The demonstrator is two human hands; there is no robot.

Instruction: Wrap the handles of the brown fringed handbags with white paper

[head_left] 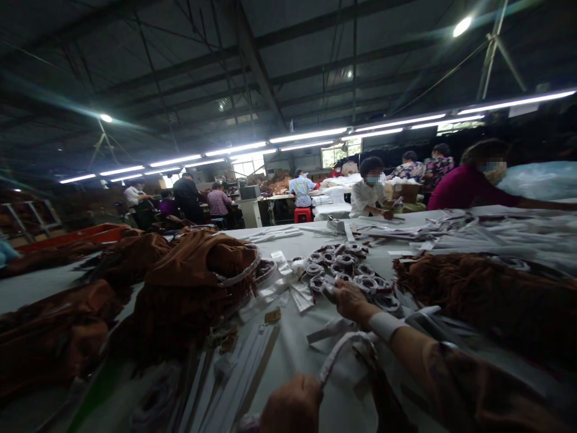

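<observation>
My left hand (292, 403) is at the bottom edge, closed in a fist on a white strap (342, 349) that loops up and to the right. My right hand (350, 300) reaches forward over the grey table (293, 355) to a cluster of several rolled white bands (347, 267); its fingers curl onto one roll at the near edge of the cluster. A white band wraps my right wrist, and a brown sleeve covers the forearm.
Brown fringed garments lie heaped at left (189, 282) and right (487, 294). Flat white strips (238, 373) lie near the front. Several other people sit and stand at the table's far side and further tables under strip lights.
</observation>
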